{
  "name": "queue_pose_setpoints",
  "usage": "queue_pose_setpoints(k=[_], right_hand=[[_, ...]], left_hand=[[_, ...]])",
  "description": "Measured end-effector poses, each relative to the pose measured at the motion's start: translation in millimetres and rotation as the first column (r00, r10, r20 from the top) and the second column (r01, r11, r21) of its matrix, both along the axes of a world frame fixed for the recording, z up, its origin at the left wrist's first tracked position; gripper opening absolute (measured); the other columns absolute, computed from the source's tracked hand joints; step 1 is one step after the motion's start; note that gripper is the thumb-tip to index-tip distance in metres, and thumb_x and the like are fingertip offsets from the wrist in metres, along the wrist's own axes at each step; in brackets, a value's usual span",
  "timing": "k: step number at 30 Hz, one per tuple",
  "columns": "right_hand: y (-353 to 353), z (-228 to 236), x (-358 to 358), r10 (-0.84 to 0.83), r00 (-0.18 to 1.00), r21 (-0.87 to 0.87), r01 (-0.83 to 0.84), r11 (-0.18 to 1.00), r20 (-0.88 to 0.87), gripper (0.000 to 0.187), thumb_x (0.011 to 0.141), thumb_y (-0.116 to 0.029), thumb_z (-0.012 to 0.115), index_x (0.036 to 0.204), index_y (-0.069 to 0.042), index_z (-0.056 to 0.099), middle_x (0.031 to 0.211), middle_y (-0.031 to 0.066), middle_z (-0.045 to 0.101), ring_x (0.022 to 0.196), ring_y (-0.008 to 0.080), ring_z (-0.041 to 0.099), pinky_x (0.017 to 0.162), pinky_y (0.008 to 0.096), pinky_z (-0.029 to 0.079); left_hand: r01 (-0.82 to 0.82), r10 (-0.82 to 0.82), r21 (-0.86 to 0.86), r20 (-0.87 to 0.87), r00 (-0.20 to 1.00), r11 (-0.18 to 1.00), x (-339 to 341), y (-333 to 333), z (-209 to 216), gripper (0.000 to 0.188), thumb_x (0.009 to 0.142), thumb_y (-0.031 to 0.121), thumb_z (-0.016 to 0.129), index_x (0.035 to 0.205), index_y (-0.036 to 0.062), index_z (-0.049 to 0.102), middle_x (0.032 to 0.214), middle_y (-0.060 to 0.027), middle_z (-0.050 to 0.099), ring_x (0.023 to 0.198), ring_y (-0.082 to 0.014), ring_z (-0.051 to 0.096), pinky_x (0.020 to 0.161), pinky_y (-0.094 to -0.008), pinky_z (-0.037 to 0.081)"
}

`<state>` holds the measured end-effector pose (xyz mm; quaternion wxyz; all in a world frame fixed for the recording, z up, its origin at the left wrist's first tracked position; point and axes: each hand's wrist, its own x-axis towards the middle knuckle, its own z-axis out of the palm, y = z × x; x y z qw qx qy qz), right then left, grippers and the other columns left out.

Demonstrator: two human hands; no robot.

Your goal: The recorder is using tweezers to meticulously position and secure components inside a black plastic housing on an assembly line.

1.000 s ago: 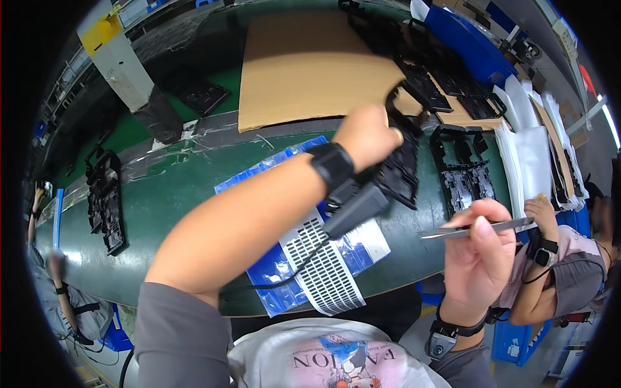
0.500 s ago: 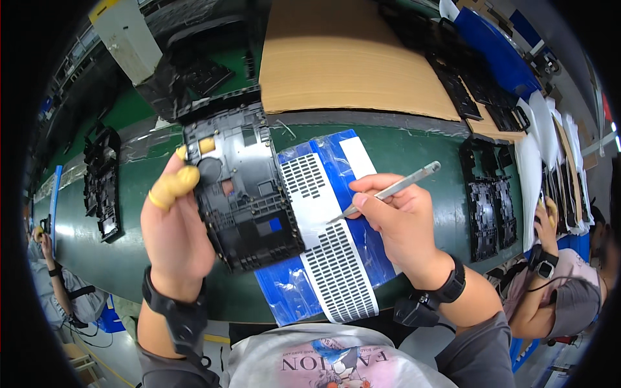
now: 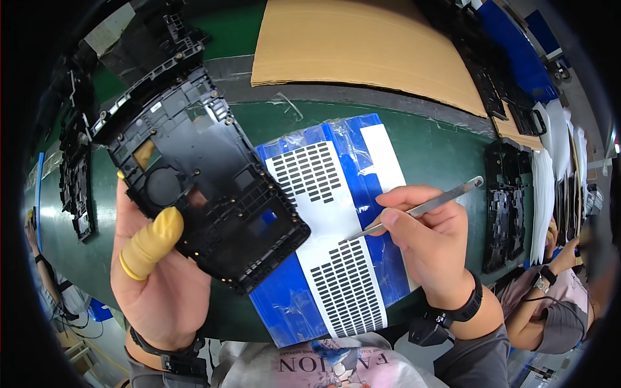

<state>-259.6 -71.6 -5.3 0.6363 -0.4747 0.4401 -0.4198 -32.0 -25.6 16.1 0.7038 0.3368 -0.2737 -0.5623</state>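
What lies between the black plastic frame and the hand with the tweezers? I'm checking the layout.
In the head view, the blue-and-white sticker sheet lies between the black plastic frame in the left hand and the right hand holding tweezers.

Left hand [image 3: 155, 278] palm-up, right hand [image 3: 430, 242] pinching.

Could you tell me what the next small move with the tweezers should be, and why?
Probably lower the tweezers in the right hand onto one small black sticker on the white sheet: their tip hovers just over a bare strip, holding nothing visible, while the left hand holds the black plastic frame ready beside it.
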Motion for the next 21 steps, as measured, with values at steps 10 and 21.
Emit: queue_pose_setpoints(k=[10, 21], right_hand=[[15.7, 40.7, 9.9, -0.04, 0.974, -0.074, 0.058, 0.996, 0.223, 0.019, 0.073, 0.006, 0.052, 0.092, 0.007, 0.052, 0.075, 0.0141, 0.06, 0.065, 0.0128, 0.057, 0.058, 0.0193, 0.043], [23.3, 27.3, 36.0, 0.141, 0.974, -0.074, -0.13, 0.989, 0.176, 0.02, 0.074, 0.006, 0.053, 0.094, 0.008, 0.052, 0.08, 0.0123, 0.059, 0.071, 0.0114, 0.056, 0.064, 0.0192, 0.044]], left_hand=[[0.254, -0.223, 0.115, -0.233, 0.947, 0.96, -22.1, -4.1, 2.8, 0.042, 0.085, 0.023, 0.04, 0.122, 0.008, 0.027, 0.117, -0.0087, 0.042, 0.104, -0.0222, 0.045, 0.087, -0.038, 0.038], [0.36, -0.277, 0.228, -0.329, 0.903, 0.905, -23.3, 3.4, 4.3, 0.043, 0.085, 0.024, 0.039, 0.122, 0.0051, 0.026, 0.116, -0.0128, 0.042, 0.104, -0.025, 0.045, 0.087, -0.0386, 0.039]])
